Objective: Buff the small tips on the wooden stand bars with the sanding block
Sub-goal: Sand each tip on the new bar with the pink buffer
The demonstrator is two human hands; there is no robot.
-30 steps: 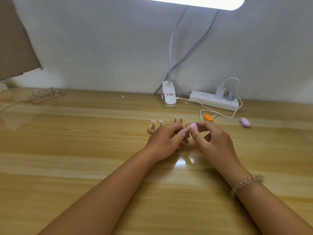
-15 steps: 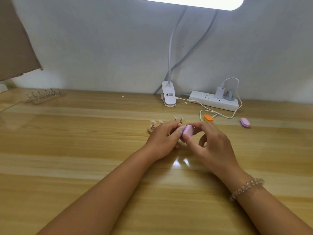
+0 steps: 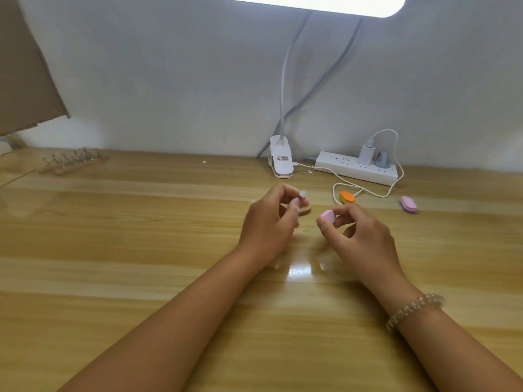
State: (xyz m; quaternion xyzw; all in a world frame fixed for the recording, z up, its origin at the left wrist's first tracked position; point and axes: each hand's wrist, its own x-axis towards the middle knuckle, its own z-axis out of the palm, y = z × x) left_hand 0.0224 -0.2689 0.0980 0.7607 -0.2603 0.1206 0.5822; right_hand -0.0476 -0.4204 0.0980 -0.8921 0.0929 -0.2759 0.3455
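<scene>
My left hand (image 3: 270,222) pinches a small pale tip on its peg (image 3: 301,196) between thumb and fingers, lifted above the wooden stand bar (image 3: 305,211), of which only the right end shows behind the hand. My right hand (image 3: 359,236) grips a small pink sanding block (image 3: 328,215) between thumb and fingers, held a short way to the right of the left hand and apart from the tip. The rest of the stand bar and its other tips are hidden by my left hand.
An orange sanding block (image 3: 346,198) and a purple one (image 3: 408,204) lie to the right. A lamp clamp (image 3: 280,159), a white power strip (image 3: 356,168) and its cable (image 3: 365,190) sit at the back. Another stand bar with clips (image 3: 72,161) lies far left.
My hands have drawn apart: the right hand moved right with the pink block, off the tip. The left hand lifted and now covers most of the stand bar.
</scene>
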